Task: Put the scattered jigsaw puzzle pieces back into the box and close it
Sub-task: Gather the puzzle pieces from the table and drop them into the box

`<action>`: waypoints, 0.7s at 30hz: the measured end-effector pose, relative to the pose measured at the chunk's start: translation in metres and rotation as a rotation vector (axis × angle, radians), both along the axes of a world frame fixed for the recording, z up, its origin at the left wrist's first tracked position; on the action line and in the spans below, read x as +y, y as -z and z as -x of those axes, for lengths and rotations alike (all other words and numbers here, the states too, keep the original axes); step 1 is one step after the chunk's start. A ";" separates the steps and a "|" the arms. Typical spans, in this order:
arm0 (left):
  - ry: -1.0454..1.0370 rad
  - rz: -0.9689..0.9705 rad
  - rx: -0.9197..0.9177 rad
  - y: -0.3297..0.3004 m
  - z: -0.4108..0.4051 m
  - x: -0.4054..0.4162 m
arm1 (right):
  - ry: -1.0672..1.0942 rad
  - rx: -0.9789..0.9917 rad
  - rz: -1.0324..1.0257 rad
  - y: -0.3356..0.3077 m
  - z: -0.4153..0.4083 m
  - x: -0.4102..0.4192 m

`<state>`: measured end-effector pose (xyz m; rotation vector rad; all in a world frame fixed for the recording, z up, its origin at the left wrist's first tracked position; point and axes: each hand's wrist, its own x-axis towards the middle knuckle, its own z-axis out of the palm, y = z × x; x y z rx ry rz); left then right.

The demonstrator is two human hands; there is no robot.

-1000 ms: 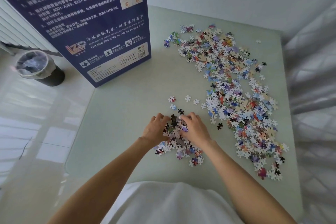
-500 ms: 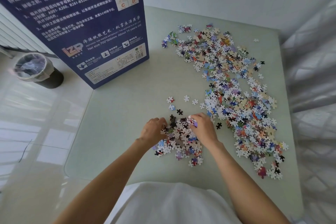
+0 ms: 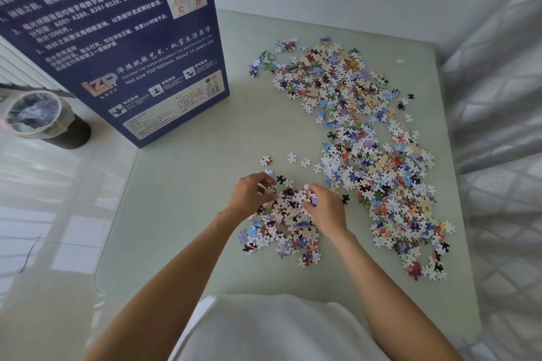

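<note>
Both hands curling fingers into small pile (image 3: 286, 220): left hand (image 3: 249, 193) and right hand (image 3: 324, 208) each pinching pieces; box (image 3: 117, 38) standing upright.

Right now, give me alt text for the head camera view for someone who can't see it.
Both hands, left hand and right hand, gather a small heap of jigsaw pieces on a pale green table. A longer band of scattered pieces runs along the right side, and a tall blue puzzle box stands at the far left.

Both hands (image 3: 287, 201) low, fingers (image 3: 265, 183) curled.
</note>
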<state>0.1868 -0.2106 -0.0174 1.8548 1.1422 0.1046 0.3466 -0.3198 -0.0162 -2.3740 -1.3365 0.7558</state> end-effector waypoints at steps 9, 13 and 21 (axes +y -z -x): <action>0.315 -0.244 0.339 0.012 -0.008 -0.010 | 0.062 0.079 0.015 0.002 0.003 -0.001; 0.289 -0.207 0.309 0.011 -0.011 -0.015 | 0.044 0.072 0.009 0.000 0.008 0.001; 0.275 -0.164 0.325 0.010 -0.013 -0.011 | -0.085 -0.020 0.003 -0.004 0.015 0.001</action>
